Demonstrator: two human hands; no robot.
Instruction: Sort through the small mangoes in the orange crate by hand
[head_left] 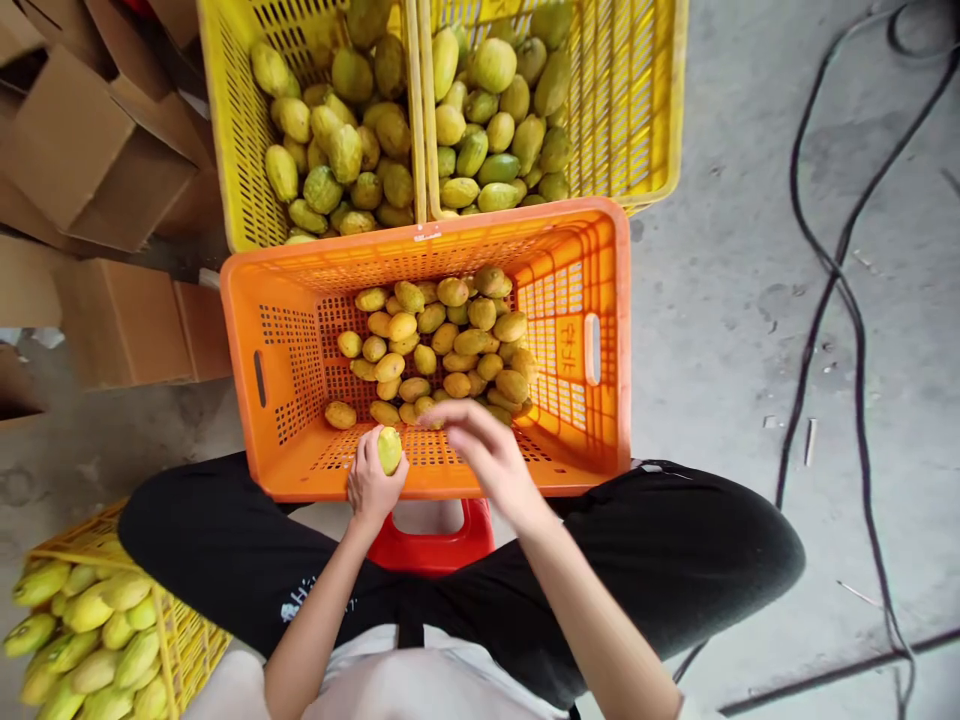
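A yellow-green mango (390, 451) is in my left hand (373, 478), with fingers wrapped round its side at the near edge of the orange crate (427, 487). To the right of it, my right hand (487, 447) hovers over the near part of the crate, slightly blurred. Its fingers point left, somewhat apart, and nothing shows in them. Under and beyond the hands, many small yellow mangoes (470, 342) lie in the orange crate, gathered toward its middle and right.
Two yellow crates (675, 110) with larger green-yellow mangoes adjoin the far side. Another yellow crate (187, 640) of mangoes stands at lower left. Cardboard boxes (135, 320) pile up on the left. A red stool (431, 555) is between my legs. Black cables (832, 270) cross the concrete floor at right.
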